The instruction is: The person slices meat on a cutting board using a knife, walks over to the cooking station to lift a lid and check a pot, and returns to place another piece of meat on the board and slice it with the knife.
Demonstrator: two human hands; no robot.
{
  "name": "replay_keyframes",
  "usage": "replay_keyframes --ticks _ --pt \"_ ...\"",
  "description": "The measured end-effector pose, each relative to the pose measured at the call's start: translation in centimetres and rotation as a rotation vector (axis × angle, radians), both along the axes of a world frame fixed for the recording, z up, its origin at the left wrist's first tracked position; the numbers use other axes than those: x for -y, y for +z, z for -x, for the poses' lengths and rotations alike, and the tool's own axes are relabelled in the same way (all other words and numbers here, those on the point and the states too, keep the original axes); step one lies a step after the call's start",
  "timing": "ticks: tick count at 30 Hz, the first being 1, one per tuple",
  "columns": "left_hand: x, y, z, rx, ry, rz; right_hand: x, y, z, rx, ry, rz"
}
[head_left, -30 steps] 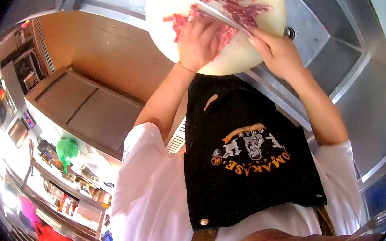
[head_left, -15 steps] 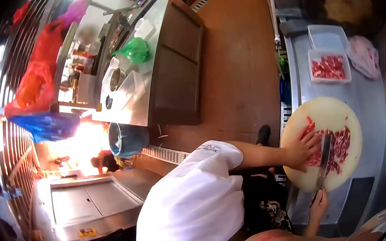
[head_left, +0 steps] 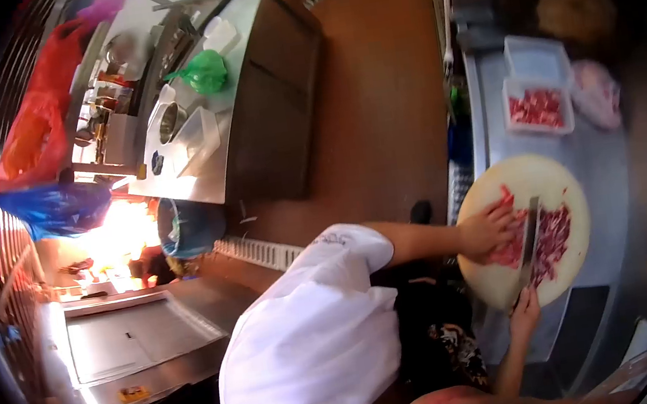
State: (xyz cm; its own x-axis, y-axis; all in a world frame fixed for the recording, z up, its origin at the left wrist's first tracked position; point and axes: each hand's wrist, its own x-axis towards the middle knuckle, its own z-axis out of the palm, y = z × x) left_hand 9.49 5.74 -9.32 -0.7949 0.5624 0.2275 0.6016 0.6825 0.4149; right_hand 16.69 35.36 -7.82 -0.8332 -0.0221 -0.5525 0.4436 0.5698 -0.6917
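A round cream cutting board lies on the metal counter at the right. Red meat is spread over it, with small slices right of the blade. My left hand lies on the meat left of the knife, its fingers stretched out and slightly apart. In my right hand, at the board's near edge, is the handle of a long knife, whose blade lies across the meat close to my left fingertips. My right fingers are wrapped round the handle and partly hide it.
Beyond the board stand a tub of cut meat, a white container and a clear plastic bag. A large dark wok is farther off. Left, across the floor, a steel worktable holds a green bag.
The camera view swung widely to the left from the first frame, then shifted slightly. My left hand stays on the meat and my right hand keeps the knife.
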Motion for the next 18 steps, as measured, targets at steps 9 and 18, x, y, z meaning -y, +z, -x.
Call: replay_keyframes --ticks 9,18 --pt "0.2 0.5 -0.4 0.084 0.061 -0.098 -2.6 3.3 -7.1 0.038 -0.163 0.132" --pt "0.5 0.9 -0.2 0.074 0.023 -0.030 -2.0 1.8 -3.1 0.043 -0.315 0.205"
